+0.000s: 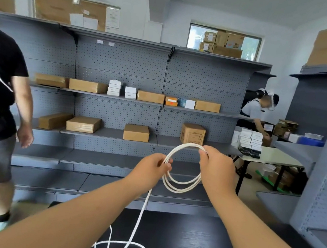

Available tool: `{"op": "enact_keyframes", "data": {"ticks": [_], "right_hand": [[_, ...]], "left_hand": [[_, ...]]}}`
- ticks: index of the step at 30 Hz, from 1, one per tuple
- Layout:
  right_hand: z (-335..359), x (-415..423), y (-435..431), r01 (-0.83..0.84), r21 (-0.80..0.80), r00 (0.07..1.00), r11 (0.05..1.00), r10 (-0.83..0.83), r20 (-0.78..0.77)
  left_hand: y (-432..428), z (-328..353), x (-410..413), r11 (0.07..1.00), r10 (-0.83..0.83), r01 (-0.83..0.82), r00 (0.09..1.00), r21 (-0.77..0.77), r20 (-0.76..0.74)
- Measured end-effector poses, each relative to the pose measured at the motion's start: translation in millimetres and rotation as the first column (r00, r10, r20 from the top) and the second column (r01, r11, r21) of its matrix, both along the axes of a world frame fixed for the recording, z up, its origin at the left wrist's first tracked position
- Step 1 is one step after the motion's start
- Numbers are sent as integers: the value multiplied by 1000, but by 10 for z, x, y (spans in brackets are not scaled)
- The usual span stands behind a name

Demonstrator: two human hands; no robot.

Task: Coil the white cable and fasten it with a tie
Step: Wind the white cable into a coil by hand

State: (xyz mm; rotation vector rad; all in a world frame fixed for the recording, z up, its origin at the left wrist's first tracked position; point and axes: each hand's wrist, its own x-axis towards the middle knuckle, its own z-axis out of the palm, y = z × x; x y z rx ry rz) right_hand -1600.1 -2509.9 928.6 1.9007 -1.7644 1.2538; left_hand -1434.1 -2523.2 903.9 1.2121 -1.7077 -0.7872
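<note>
Standing over the black table (194,242) with slack white cable (140,214) looped below the left forearm and rising to the left hand (150,169), pinching its upright coil there and, at the top, with the right hand (216,168).

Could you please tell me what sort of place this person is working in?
Probably a stockroom or small warehouse: grey pegboard shelving holds taped cardboard boxes, more cartons are stacked by the high window, and another person leans over a table stacked with small white boxes.
</note>
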Motion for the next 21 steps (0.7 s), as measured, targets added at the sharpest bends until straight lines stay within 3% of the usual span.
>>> {"op": "enact_keyframes", "data": {"ticks": [7, 10, 16, 21], "right_hand": [[-138, -75, -44, -77, 74, 937, 994, 47, 347], [-191, -91, -30, -119, 167, 928, 979, 50, 370], [-180, -93, -2, -73, 281, 992, 957, 41, 117], [-143, 40, -16, -65, 281, 975, 957, 121, -186]], "left_hand": [[-14, 134, -33, 999, 16, -23, 990, -48, -140], [-21, 180, -16, 997, 21, -26, 998, -78, -64], [-27, 296, 4, 992, 29, -4, 981, -126, 191], [-15, 332, -4, 988, 5, 62, 904, -143, 427]]}}
